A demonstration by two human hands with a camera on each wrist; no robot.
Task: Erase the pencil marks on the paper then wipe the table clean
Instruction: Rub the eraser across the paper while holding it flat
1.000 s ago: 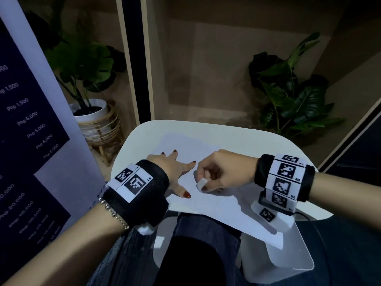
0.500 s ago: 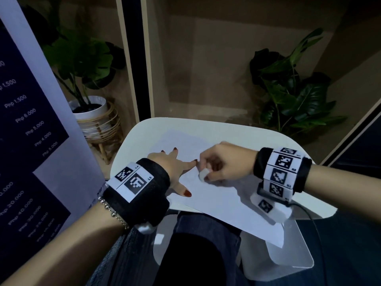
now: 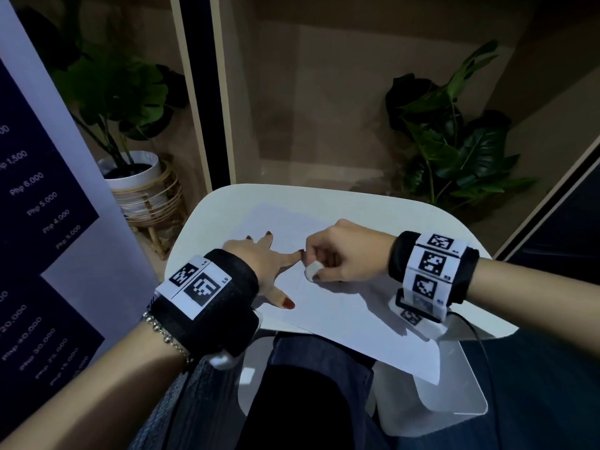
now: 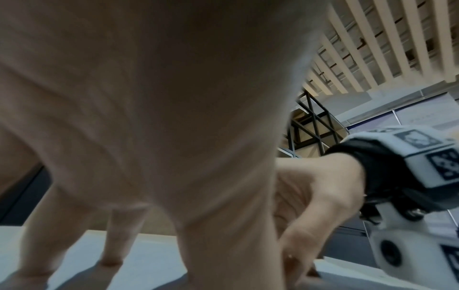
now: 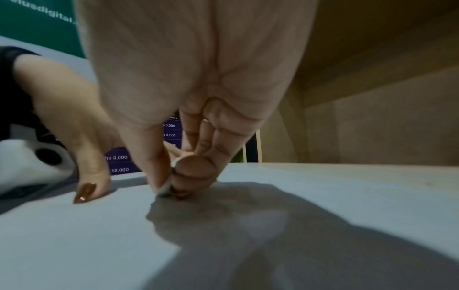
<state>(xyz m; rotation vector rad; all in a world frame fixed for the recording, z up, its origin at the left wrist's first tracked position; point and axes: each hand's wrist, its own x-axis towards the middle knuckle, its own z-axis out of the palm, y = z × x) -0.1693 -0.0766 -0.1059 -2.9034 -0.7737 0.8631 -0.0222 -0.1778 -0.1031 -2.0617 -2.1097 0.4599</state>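
- Currently, the right hand (image 3: 344,254) pinches a small white eraser (image 3: 312,269) between thumb and curled fingers; the right wrist view shows the eraser's lower end touching the paper (image 3: 341,306).
- The left hand (image 3: 259,254) lies flat on the paper with fingers straight and spread, pinning the sheet. Its index fingertip reaches to just beside the eraser.
- The paper lies on the white table (image 3: 373,206), skewed, with its near right corner overhanging the table edge above the person's lap.
- Key relation: the eraser stands under the right fingertips, just to the right of the left index fingertip. The sheet's long axis runs from far left to near right, so most of the remaining surface lies toward the near right of the eraser. The right hand is the working hand; the left is the clamp.
- Judgement: erasing is in progress; wiping the table is not yet begun. Pencil marks are too faint to make out.
- Legible writing: the banner (image 3: 48,222) at left lists prices, including "Php 6,000", "Php 5,000" and "Php 4,000". The right wrist view shows "3,000" and "12,000".
- Both wristbands carry black-and-white square markers; the left one reads "L5".
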